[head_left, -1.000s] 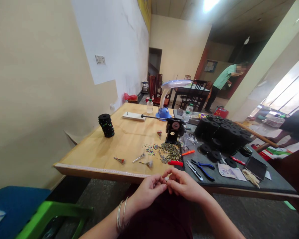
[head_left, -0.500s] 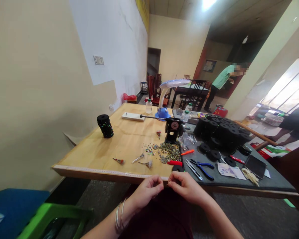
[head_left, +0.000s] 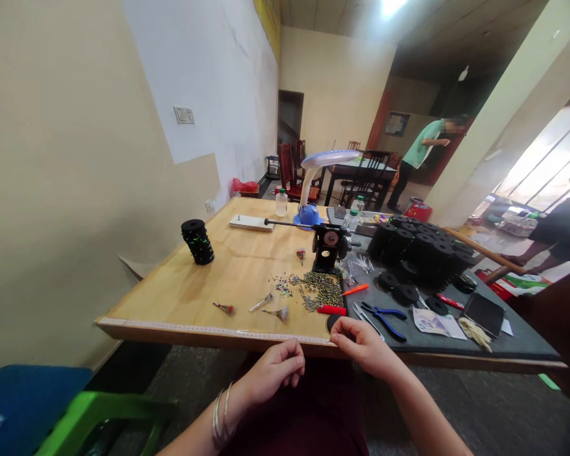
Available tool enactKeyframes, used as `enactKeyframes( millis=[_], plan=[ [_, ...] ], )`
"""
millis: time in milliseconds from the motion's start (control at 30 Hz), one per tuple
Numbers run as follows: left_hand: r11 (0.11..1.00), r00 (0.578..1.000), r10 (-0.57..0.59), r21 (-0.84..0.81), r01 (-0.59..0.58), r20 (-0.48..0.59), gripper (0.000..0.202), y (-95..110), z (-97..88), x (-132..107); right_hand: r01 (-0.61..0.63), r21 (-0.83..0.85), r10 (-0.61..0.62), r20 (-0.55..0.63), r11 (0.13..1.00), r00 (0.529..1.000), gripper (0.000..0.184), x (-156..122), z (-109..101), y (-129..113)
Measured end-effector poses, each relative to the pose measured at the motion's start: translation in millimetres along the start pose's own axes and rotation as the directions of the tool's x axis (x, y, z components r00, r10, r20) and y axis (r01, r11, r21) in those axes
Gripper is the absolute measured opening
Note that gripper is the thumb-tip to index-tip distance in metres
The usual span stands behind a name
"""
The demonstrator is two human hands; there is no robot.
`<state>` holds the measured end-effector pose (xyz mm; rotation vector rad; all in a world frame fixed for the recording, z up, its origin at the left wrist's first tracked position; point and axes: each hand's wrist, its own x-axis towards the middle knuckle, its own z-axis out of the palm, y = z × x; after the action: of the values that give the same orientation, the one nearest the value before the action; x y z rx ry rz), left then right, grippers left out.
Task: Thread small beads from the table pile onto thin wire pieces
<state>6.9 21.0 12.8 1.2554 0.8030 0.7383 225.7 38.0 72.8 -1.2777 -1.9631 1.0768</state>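
My left hand (head_left: 273, 373) sits low in front of my lap, just below the front edge of the worktop (head_left: 228, 272). Its fingers are curled in against the thumb in a loose fist, and I cannot tell whether anything so small is pinched inside it. Thin silver bangles (head_left: 218, 419) ring that wrist. My right hand (head_left: 367, 345) is higher and a little apart from the left, its thumb and forefinger drawn together right at the worktop's edge. Whatever they may be nipping is too fine for me to make out. Just beyond those fingertips lies a small black disc (head_left: 333, 320), half hidden by my hand, with a red-handled tool (head_left: 332, 310) just behind it and blue pliers (head_left: 386, 315) to its right on the dark mat (head_left: 503, 347). Farther back is a heap of small beads (head_left: 323, 289), and behind that stands a black hand-cranked winder (head_left: 327, 244). Two little feathered pieces (head_left: 225, 308) lie on the bare wood to the left. A cluster of black spools (head_left: 422, 253) stands on the right, and a single spool (head_left: 197, 240) stands alone, well off to the left.
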Motion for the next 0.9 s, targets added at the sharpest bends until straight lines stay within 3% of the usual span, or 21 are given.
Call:
enactKeyframes(
  millis=[200, 300, 400, 533, 700, 900],
  plan=[
    [0.992, 0.998, 0.045, -0.122, -0.04, 0.044, 0.004, 14, 6.0, 3, -0.02, 0.014, 0.02, 0.026, 1.0, 0.999, 0.022, -1, 4, -7],
    [0.984, 0.996, 0.084, -0.157, -0.079, 0.031, 0.008, 23, 12.9, 7, -0.028, 0.032, 0.027, 0.052, 0.999, 0.998, 0.023, 0, 6, -9],
    [0.994, 0.994, 0.106, -0.031, -0.107, -0.022, 0.023, 27, 18.8, 12, -0.034, 0.038, 0.031, 0.081, 0.999, 0.996, 0.022, -1, 7, -10],
    [0.987, 0.989, 0.145, 0.079, -0.141, -0.037, 0.032, 25, 21.3, 16, -0.024, -0.028, 0.027, 0.098, 0.999, 0.995, 0.02, -1, 8, -12],
    [0.991, 0.991, 0.134, 0.014, -0.134, 0.015, 0.031, 21, 16.4, 16, 0.007, -0.074, 0.001, 0.106, 0.997, 0.994, 0.018, -1, 8, -12],
    [0.991, 0.992, 0.125, 0.04, -0.125, -0.007, 0.03, 10, 5.2, 11, -0.006, -0.073, 0.01, 0.052, 0.997, 0.999, 0.021, -1, 2, -8]
  ],
)
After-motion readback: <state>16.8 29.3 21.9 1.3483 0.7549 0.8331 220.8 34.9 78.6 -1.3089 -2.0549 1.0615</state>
